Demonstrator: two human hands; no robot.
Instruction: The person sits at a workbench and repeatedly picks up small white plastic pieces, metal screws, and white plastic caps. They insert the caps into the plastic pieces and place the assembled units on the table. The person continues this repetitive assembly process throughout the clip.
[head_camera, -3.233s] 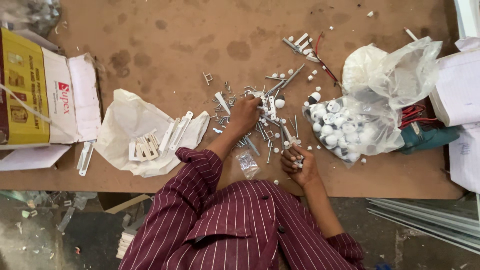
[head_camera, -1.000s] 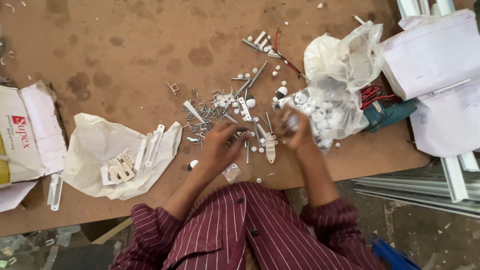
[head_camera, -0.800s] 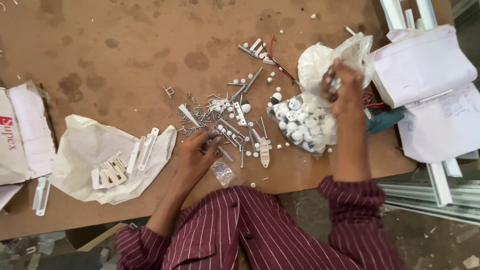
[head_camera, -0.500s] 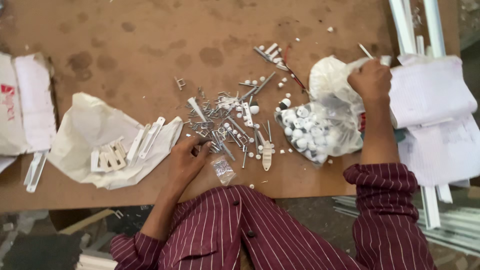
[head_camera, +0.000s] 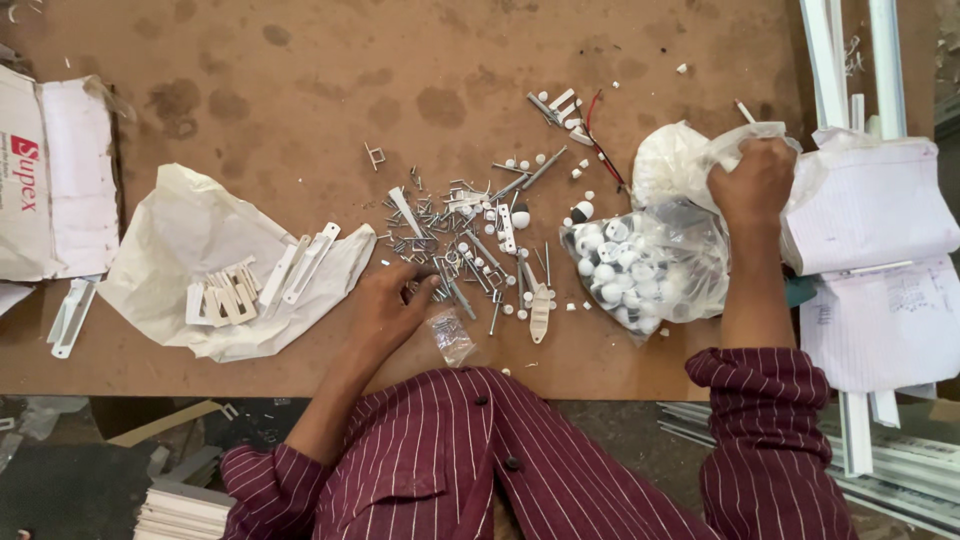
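The right hand (head_camera: 752, 180) is clenched on the gathered top of the bag (head_camera: 650, 265), a clear plastic one full of small white caps that lies on the surface (head_camera: 250, 90) just left of a stack of papers (head_camera: 870, 210). The left hand (head_camera: 385, 305) rests palm down at the near edge of the screws (head_camera: 460, 240), a loose scatter of metal fasteners and white bits in the middle of the surface. Its fingertips touch the pile, but I cannot tell whether that grip has closed on a piece. A small packet (head_camera: 452, 335) lies just beside that hand, and a crumpled sheet (head_camera: 180, 230) with white brackets lies further left. The work looks like sorting small hardware, with the bag held at its mouth. Raising the bag would call for a firm hold on the neck, since the caps sit loose inside.
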